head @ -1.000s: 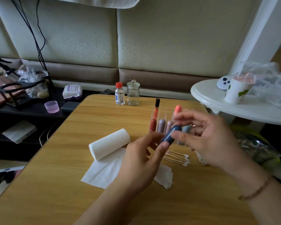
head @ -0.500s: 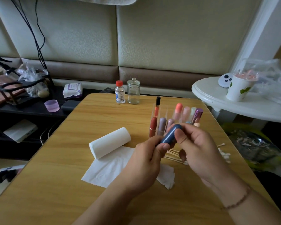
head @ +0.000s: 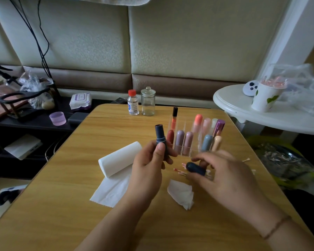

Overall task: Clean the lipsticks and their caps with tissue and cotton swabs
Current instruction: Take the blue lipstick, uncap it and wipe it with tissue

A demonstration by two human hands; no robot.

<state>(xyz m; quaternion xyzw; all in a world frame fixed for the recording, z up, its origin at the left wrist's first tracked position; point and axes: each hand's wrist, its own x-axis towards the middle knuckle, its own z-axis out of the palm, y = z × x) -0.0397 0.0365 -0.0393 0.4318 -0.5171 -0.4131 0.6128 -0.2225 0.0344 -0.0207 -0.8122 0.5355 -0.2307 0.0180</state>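
Change: cap now off the dark blue lipstick; a second ago both hands held the closed tube together, now they are apart, one piece each.
Crumpled tissue (head: 182, 194): nearest, on the table (head: 62, 205), below the right hand, touched by neither hand.
Flat tissue sheet (head: 111, 192): runs off the tissue roll (head: 119, 161), partly under the left wrist.
Right hand (head: 223, 175): fingers curled round the blue cap (head: 195, 168), which lies sideways, rounded end pointing left, low over the cotton swabs (head: 181, 172).
Swabs: several tips look pink or red, so likely used already; more lie to the right near the table edge.
Left hand (head: 149, 165): thumb in front, fingers wrapped behind the base of the lipstick (head: 160, 137); tube upright, open top well above the fingertips.
Organizer (head: 192, 136): clear, behind the hands, other lipsticks standing capped in it; cannot tell which are cleaned.
Far edge: small bottle (head: 133, 103) and glass jar (head: 148, 102), side by side.
Progress: judged early to middle; this tube only opened, neither wiping nor swabbing begun on it.
Left: clean bullet and cap, recap, then the rest.
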